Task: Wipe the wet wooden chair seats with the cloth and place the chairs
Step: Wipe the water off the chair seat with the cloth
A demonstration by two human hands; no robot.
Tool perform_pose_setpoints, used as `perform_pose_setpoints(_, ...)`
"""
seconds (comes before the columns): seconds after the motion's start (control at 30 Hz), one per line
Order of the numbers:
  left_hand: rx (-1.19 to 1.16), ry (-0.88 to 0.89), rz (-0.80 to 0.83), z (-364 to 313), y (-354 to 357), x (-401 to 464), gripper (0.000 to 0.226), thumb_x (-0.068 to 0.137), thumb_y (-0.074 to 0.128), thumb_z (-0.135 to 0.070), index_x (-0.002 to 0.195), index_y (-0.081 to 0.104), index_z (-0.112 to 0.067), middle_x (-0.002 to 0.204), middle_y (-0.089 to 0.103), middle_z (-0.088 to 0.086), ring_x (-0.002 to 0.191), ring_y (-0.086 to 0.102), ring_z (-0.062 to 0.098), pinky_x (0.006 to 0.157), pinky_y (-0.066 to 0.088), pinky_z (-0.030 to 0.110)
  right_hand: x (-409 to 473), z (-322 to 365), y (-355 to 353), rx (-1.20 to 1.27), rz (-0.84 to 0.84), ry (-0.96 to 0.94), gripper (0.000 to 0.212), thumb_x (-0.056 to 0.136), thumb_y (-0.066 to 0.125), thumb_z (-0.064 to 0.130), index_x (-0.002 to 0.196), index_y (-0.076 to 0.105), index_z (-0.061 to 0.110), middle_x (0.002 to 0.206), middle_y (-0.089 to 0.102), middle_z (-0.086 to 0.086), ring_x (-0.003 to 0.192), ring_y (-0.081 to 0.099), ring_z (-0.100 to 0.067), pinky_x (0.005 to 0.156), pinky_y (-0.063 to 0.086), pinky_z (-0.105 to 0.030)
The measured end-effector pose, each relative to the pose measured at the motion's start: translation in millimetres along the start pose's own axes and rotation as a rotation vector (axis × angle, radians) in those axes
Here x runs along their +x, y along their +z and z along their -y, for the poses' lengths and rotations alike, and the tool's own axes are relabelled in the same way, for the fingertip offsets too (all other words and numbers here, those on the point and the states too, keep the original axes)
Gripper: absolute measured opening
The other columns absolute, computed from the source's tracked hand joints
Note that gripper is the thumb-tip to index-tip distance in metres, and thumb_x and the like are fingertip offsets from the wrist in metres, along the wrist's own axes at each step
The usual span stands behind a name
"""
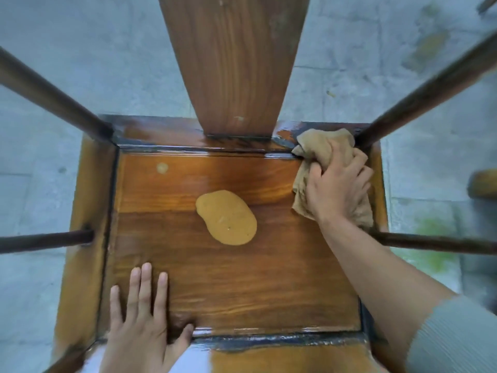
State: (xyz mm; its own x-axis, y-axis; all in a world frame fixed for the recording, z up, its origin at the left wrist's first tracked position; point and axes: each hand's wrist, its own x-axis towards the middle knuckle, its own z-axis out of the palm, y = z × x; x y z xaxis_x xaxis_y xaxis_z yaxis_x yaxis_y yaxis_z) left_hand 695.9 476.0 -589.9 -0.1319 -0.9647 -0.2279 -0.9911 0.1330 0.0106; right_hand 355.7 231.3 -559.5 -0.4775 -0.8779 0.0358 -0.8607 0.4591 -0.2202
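Observation:
I look straight down on a wooden chair seat (269, 278), glossy and wet along its dark grooves. My right hand (337, 188) presses a crumpled tan cloth (320, 146) into the seat's far right corner, beside a dark rail post. My left hand (142, 313) lies flat with fingers spread on the near left part of the seat, thumb at the front groove. A muddy tan puddle (227, 216) sits in the middle of the seat, and a small pale spot (162, 167) lies at the far left. The chair's wide back slat (234, 63) rises from the far edge.
Dark round rails (51, 98) slant off the seat's corners on both sides. Grey concrete floor (349, 44) surrounds the chair, with a green stain (430, 254) at the right. A blurred brown wooden piece (484, 184) shows at the right edge.

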Motion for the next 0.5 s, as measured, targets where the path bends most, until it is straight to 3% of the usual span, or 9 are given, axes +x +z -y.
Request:
perform_pose_setpoints(0.13, -0.003, 0.027, 0.007, 3.6, -6.0, -1.2, 0.103, 0.084, 0.032, -0.075, 0.158, 0.02, -0.005, 0.165, 0.016, 0.025, 0.152, 0.018, 0.043, 0.117, 0.014, 0.071, -33.3, -27.1, -15.5, 0.094, 0.182, -0.499, 0.055, 0.083, 0.061, 0.038, 0.137, 0.049, 0.037, 0.135, 0.045, -0.001, 0.111, 0.042, -0.029, 0.091, 0.044, -0.049)
perform_pose_setpoints(0.23, -0.023, 0.046, 0.053, 2.7, -13.3, -2.1, 0.108, 0.079, 0.049, -0.072, 0.158, 0.02, -0.004, 0.166, 0.012, 0.024, 0.152, 0.014, 0.042, 0.117, 0.014, 0.071, -27.4, -24.5, -16.9, 0.283, 0.251, -0.416, 0.052, 0.087, 0.065, 0.03, 0.135, 0.05, 0.043, 0.129, 0.043, 0.005, 0.112, 0.044, -0.024, 0.089, 0.046, -0.041)
perform_pose_setpoints(0.3, -0.05, 0.048, 0.081, 0.7, -20.2, 2.5, 0.108, 0.08, 0.049, -0.073, 0.157, 0.021, -0.003, 0.166, 0.01, 0.022, 0.153, 0.012, 0.04, 0.117, 0.014, 0.069, -27.3, -10.3, -12.4, 0.401, 0.279, -0.346, 0.047, 0.092, 0.06, 0.031, 0.137, 0.051, 0.041, 0.125, 0.044, 0.005, 0.113, 0.046, -0.024, 0.091, 0.043, -0.036)
perform_pose_setpoints(0.43, -0.197, 0.008, 0.079, 3.8, -34.5, 2.2, 0.094, 0.09, 0.04, -0.072, 0.159, 0.022, -0.011, 0.169, 0.007, 0.011, 0.156, 0.007, 0.029, 0.12, 0.011, 0.058, -44.7, 52.1, 6.2, 0.428, 0.398, -0.52, 0.048, 0.094, 0.052, 0.048, 0.138, 0.054, 0.029, 0.131, 0.047, 0.004, 0.12, 0.045, -0.027, 0.104, 0.04, -0.04)
perform_pose_setpoints(0.5, -0.312, -0.046, 0.051, 5.8, -39.9, -1.0, 0.082, 0.095, 0.037, -0.064, 0.157, 0.027, -0.013, 0.169, 0.011, 0.005, 0.156, 0.007, 0.024, 0.121, 0.011, 0.049, -48.9, 84.5, 14.7, 0.338, 0.381, -0.66, 0.05, 0.093, 0.052, 0.051, 0.138, 0.057, 0.029, 0.133, 0.048, 0.005, 0.116, 0.043, -0.028, 0.103, 0.037, -0.04)
